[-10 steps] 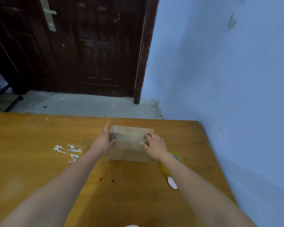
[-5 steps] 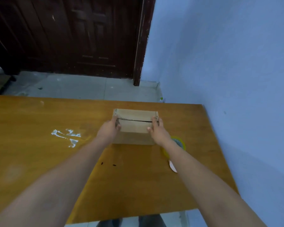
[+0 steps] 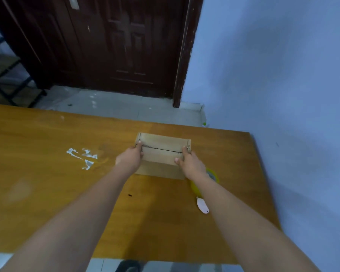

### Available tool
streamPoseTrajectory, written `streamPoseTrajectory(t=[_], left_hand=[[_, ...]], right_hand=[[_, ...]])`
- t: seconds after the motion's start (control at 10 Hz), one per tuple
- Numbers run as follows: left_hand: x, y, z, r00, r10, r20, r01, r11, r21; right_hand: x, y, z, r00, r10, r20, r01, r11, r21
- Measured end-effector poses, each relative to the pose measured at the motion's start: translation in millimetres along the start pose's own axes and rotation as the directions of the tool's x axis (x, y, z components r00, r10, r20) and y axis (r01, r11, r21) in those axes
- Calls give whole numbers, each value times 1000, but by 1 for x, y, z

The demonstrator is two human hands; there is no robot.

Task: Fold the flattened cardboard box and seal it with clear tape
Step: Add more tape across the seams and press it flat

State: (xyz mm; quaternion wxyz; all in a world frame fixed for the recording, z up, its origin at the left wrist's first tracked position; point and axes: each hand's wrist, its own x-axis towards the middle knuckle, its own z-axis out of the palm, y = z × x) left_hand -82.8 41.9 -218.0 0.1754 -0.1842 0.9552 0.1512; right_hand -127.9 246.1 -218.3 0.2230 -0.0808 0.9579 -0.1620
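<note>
Since half a second ago the hands have barely shifted on the box; a second back the left fingers stood up beside its end and the right hand lay flat on top, now both sit at the flap seam. The view has also tipped, showing more door.

Wall [image 3: 273, 75] pale blue on the right, dark wooden door [image 3: 114, 46] behind, tiled floor [image 3: 116, 107] between door and table. Wooden table [image 3: 47, 173] fills the lower frame, with a white scuffed patch [image 3: 82, 156] left of the box.

Both forearms reach straight forward from the bottom corners, converging on the cardboard box [image 3: 163, 154] — it stands on the table's far right part, flaps folded shut, a dark jagged seam running across the top. Left hand [image 3: 129, 159] grips the box's left end, thumb on top at the seam, fingers wrapped down the side and hidden. Right hand [image 3: 190, 162] holds the right end, fingers curled over the top edge, thumb on the near flap.

Tape roll [image 3: 211, 176], yellow-rimmed, lies just beside the box's near right corner — mostly hidden under the right wrist. A small white-pink object [image 3: 202, 206] lies near the roll; too blurry to identify. A dark shape at the bottom edge, below the table, is cut off.
</note>
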Motion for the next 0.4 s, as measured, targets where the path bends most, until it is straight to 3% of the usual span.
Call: streamPoseTrajectory(t=[0.2,0.3,0.4], left_hand=[[-6,6,-4,998,-30,59,22,993,119],[-21,20,-23,998,-58,-30,63,978,201],[-36,37,-38,991,-33,-133,63,972,226]], right_hand=[[-3,4,-7,996,-32,86,41,994,-105],[-16,11,-30,992,-109,62,116,987,-115],[-25,17,-60,963,-264,-50,253,954,-163]])
